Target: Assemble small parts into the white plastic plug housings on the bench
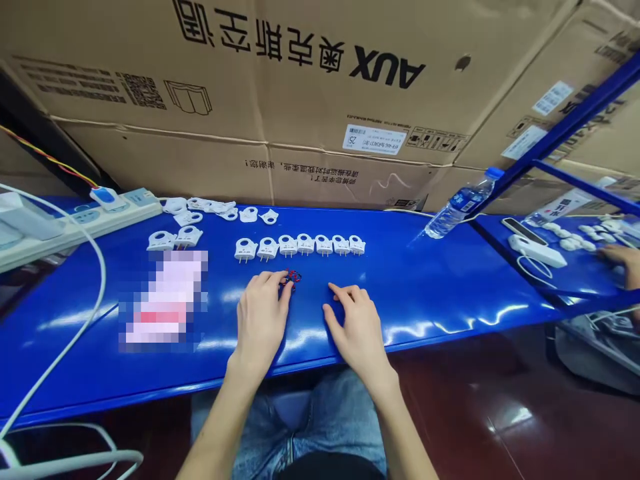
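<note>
Denim-clad knees nearest, then both hands on the blue bench (450,287): left hand (260,320) flat, fingertips touching a small red-and-black wire bundle (293,277) at its 1 o'clock; right hand (356,327) loosely spread, empty, farther off; white plugs (300,245) in a row at 12.

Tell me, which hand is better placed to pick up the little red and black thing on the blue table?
Probably the left hand: its fingertips already touch the small red and black part. The right hand rests flat on the blue table, apart from it.
</note>
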`<state>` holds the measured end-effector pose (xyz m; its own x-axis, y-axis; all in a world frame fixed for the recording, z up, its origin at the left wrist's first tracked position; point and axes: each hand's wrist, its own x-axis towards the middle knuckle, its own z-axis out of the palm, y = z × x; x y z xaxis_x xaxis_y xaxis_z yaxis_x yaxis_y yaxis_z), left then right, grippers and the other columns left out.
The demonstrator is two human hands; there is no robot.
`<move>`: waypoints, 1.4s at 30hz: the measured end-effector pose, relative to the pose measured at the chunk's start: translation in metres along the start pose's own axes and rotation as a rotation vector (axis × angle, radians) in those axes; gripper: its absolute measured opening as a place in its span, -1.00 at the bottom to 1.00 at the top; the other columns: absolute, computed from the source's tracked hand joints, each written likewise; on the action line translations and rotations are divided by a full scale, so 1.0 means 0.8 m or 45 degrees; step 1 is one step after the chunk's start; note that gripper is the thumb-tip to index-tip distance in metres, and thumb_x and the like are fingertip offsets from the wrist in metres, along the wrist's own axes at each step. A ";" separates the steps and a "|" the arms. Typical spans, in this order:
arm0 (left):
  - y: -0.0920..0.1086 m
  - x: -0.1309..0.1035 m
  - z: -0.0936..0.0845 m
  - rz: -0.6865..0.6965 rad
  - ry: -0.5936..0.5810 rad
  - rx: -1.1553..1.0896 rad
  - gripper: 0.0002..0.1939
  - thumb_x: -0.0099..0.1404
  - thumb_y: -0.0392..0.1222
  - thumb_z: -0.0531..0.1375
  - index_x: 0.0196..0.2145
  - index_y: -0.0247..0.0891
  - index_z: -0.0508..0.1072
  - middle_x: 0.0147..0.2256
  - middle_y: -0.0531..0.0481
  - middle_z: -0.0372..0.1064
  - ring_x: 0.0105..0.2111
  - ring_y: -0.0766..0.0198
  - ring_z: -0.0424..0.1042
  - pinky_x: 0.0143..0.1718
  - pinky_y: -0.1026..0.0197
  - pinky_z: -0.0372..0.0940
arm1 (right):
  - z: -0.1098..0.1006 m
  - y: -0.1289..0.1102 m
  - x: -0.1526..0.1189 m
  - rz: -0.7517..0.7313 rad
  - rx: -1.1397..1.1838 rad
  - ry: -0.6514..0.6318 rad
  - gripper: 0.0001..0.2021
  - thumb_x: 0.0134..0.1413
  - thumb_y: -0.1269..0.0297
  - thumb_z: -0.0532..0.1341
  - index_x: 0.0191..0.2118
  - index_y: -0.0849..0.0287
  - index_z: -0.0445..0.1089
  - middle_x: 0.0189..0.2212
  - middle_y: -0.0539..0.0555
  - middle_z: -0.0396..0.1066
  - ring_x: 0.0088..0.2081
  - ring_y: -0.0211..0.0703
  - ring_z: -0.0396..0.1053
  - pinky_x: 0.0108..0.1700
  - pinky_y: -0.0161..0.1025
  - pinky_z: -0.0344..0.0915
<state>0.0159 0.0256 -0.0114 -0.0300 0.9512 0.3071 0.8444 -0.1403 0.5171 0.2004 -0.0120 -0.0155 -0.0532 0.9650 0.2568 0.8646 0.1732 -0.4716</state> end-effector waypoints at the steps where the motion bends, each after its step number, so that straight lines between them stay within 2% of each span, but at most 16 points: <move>1: 0.002 0.001 0.001 0.012 0.004 -0.018 -0.66 0.49 -0.12 0.05 0.02 -0.25 0.55 -0.11 -0.10 0.59 -0.12 0.05 0.55 -0.07 0.06 0.38 | 0.001 -0.007 0.004 -0.001 -0.010 -0.013 -0.60 0.41 0.18 0.15 0.25 0.18 0.41 -0.05 0.21 0.47 -0.03 0.07 0.39 0.04 0.02 0.37; 5: -0.006 -0.001 -0.005 -0.015 0.094 -0.034 -0.60 0.52 -0.10 -0.03 0.06 -0.29 0.53 -0.04 -0.15 0.58 -0.07 0.02 0.54 0.00 0.02 0.38 | 0.009 -0.033 0.021 0.006 -0.017 -0.092 -0.51 0.37 0.06 0.23 0.29 0.18 0.38 -0.01 0.20 0.47 0.01 0.09 0.38 0.04 0.02 0.36; 9: -0.023 -0.011 -0.018 -0.065 0.157 0.035 -0.61 0.50 -0.10 -0.01 0.02 -0.29 0.53 -0.10 -0.17 0.57 -0.07 -0.05 0.50 -0.05 -0.03 0.37 | 0.022 -0.052 0.043 0.026 -0.002 -0.146 -0.53 0.35 0.09 0.26 0.26 0.19 0.39 -0.11 0.15 0.53 -0.02 0.05 0.42 0.04 -0.03 0.35; 16: -0.026 -0.022 -0.020 0.037 0.055 0.161 -0.62 0.50 -0.09 0.00 0.05 -0.25 0.52 -0.07 -0.18 0.49 -0.04 -0.07 0.43 -0.06 -0.04 0.37 | 0.033 -0.070 0.073 0.093 0.080 -0.140 -0.69 0.38 0.24 0.22 0.17 0.14 0.42 -0.15 0.09 0.57 -0.04 0.00 0.46 -0.02 -0.11 0.39; 20: -0.022 -0.025 -0.020 0.099 0.016 0.228 -0.57 0.52 -0.10 -0.03 0.14 -0.30 0.47 0.01 -0.27 0.46 0.01 -0.11 0.42 0.00 -0.10 0.36 | 0.025 -0.059 0.056 0.029 0.089 -0.109 -0.57 0.38 0.22 0.22 0.29 0.15 0.33 -0.02 0.13 0.53 0.01 -0.02 0.44 0.06 -0.09 0.40; 23: -0.022 -0.031 -0.019 0.159 0.007 0.297 -0.51 0.53 -0.03 -0.04 0.22 -0.34 0.41 0.17 -0.33 0.40 0.17 -0.18 0.35 0.10 -0.18 0.33 | 0.016 -0.041 0.031 -0.034 -0.059 -0.067 -0.50 0.44 0.08 0.13 0.36 0.15 0.27 0.23 0.25 0.39 0.21 0.13 0.32 0.17 0.08 0.34; 25: -0.023 -0.037 -0.017 0.217 0.016 0.351 -0.44 0.54 0.03 -0.05 0.28 -0.39 0.35 0.28 -0.36 0.31 0.29 -0.21 0.25 0.23 -0.27 0.23 | 0.011 -0.031 0.017 -0.061 -0.147 -0.073 -0.42 0.46 0.01 0.08 0.43 0.18 0.18 0.40 0.27 0.20 0.40 0.21 0.11 0.33 0.22 0.19; 27: -0.026 -0.044 -0.014 0.258 0.020 0.389 -0.39 0.55 0.07 -0.09 0.33 -0.40 0.30 0.35 -0.38 0.22 0.38 -0.22 0.16 0.34 -0.35 0.07 | 0.009 -0.026 0.010 -0.091 -0.207 -0.131 -0.37 0.48 -0.03 0.01 0.48 0.20 0.10 0.49 0.24 0.02 0.50 0.21 -0.09 0.44 0.32 -0.03; 29: -0.028 -0.050 -0.011 0.276 -0.001 0.406 -0.36 0.55 0.10 -0.12 0.36 -0.37 0.27 0.39 -0.36 0.16 0.42 -0.21 0.09 0.39 -0.40 -0.04 | 0.010 -0.026 0.010 -0.118 -0.233 -0.215 -0.34 0.49 -0.06 -0.04 0.50 0.21 0.04 0.51 0.22 -0.08 0.53 0.20 -0.19 0.48 0.37 -0.17; 32: -0.030 -0.055 -0.008 0.287 -0.052 0.408 -0.32 0.54 0.14 -0.14 0.38 -0.37 0.26 0.41 -0.38 0.11 0.44 -0.23 0.05 0.38 -0.44 -0.05 | 0.011 -0.029 0.015 -0.136 -0.232 -0.300 -0.32 0.49 -0.07 -0.05 0.52 0.24 -0.01 0.52 0.23 -0.15 0.54 0.21 -0.24 0.48 0.39 -0.21; 39: -0.030 -0.054 -0.007 0.282 -0.067 0.373 -0.32 0.52 0.13 -0.10 0.37 -0.38 0.27 0.41 -0.41 0.08 0.46 -0.25 0.01 0.37 -0.49 -0.07 | 0.011 -0.029 0.018 -0.132 -0.187 -0.260 -0.34 0.47 -0.03 0.02 0.50 0.21 0.03 0.51 0.25 -0.13 0.53 0.25 -0.21 0.47 0.42 -0.16; 42: -0.034 -0.053 -0.011 0.239 -0.078 0.274 -0.33 0.51 0.14 -0.04 0.38 -0.34 0.26 0.42 -0.36 0.10 0.46 -0.22 0.02 0.40 -0.47 -0.10 | 0.009 -0.027 0.016 -0.117 -0.137 -0.251 -0.35 0.47 -0.04 0.02 0.50 0.20 0.06 0.50 0.24 -0.09 0.53 0.21 -0.21 0.48 0.40 -0.18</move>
<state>-0.0102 -0.0136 -0.0316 0.1643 0.9299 0.3292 0.9264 -0.2601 0.2724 0.1773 -0.0022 -0.0084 -0.2220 0.9677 0.1198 0.8991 0.2507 -0.3588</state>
